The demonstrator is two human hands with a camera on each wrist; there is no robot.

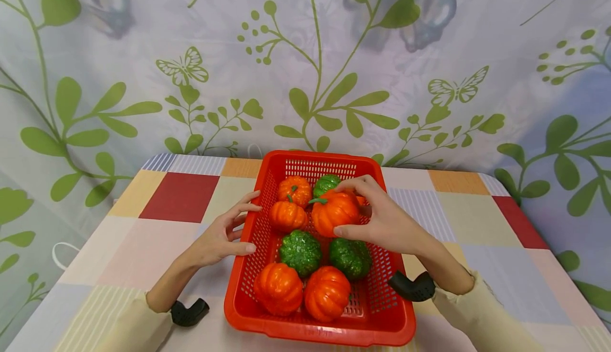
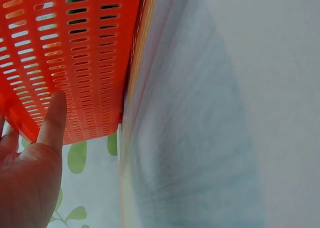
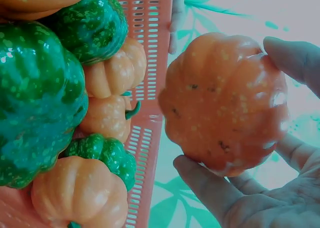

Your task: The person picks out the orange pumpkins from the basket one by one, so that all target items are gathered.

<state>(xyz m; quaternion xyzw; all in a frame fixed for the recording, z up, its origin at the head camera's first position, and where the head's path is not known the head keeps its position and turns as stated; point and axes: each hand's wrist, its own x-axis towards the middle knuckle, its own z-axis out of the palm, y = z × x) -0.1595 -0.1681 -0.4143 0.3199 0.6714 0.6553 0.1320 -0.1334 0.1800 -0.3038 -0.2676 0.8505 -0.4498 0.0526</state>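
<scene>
Pinched by the right hand (image 1: 390, 226) over the one o'clock part of the red basket (image 1: 320, 333), the glossy orange pumpkin (image 1: 336, 215) could drop if that grip skids, and the left hand (image 1: 220, 237), spread against the nine o'clock side, could shift the red basket by pushing.

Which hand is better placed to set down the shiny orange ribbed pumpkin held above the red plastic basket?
Probably the right hand: it grips the shiny orange ribbed pumpkin above the red plastic basket. The left hand is at the basket's left rim and holds no pumpkin.
</scene>
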